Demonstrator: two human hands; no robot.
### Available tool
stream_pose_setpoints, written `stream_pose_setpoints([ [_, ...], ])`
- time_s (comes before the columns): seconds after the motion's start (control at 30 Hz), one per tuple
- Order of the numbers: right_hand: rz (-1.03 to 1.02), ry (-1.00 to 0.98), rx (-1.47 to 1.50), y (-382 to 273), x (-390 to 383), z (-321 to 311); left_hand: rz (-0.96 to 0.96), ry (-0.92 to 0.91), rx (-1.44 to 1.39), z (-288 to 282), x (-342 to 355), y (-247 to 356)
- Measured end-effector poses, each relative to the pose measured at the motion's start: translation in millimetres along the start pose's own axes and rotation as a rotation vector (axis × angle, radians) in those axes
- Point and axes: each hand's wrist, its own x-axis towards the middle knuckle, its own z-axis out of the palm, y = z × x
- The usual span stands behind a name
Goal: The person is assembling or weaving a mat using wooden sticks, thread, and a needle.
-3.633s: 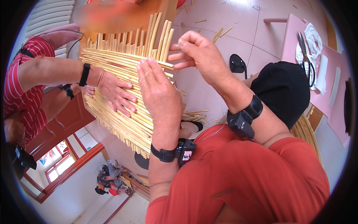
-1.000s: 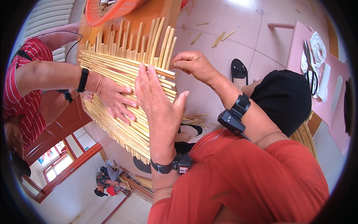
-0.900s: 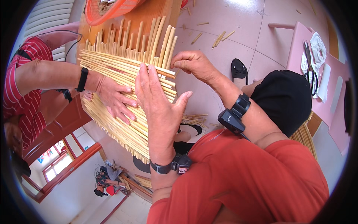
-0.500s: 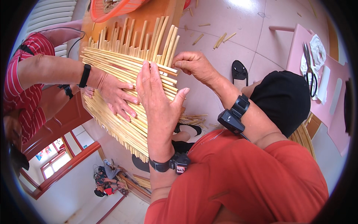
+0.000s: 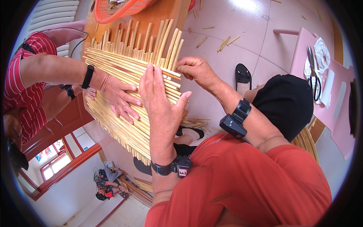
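Observation:
A wide layer of pale, straight plant stalks [image 5: 132, 133] lies across a wooden table, with other stalks [image 5: 165, 37] crossing under it and sticking out beyond its far side. My left hand [image 5: 162, 96] lies flat on the layer near its right end, fingers stretched out and thumb spread. At the right-hand ends of the stalks is my right hand [image 5: 197, 71], its fingers curled into a pinch. What is between those fingertips, if anything, is too small to tell. A co-worker's hand [image 5: 118, 92] presses flat on the stalks just left of my left hand.
An orange plastic basket [image 5: 106, 16] stands on the table's far end [image 5: 166, 9]. Cut stalk pieces [image 5: 224, 43] litter the tiled floor. To the right, a pink chair [image 5: 302, 51] bears black-handled scissors [image 5: 313, 73] and white cloth. Another person sits far off at lower left.

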Motion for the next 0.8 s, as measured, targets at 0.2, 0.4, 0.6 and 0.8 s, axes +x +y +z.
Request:
stream_pose_setpoints([
  [0.2, -0.007, 0.002, 0.026, 2.6, 1.0, 0.9, 0.0, 0.013, -0.003, 0.8, 0.0, -0.1],
  [0.4, 0.023, 0.007, 0.02, -2.3, -0.5, 2.8, -0.015, 0.01, -0.013, 1.0, -0.4, -0.2],
  [0.6, 0.018, 0.009, 0.008, -2.0, -0.4, 4.8, -0.015, 0.019, -0.012, 0.6, -0.6, -1.3],
  [0.8, -0.007, 0.017, 0.02, -1.0, 0.4, 5.1, -0.022, 0.017, -0.032, 0.2, -0.8, -2.1],
])
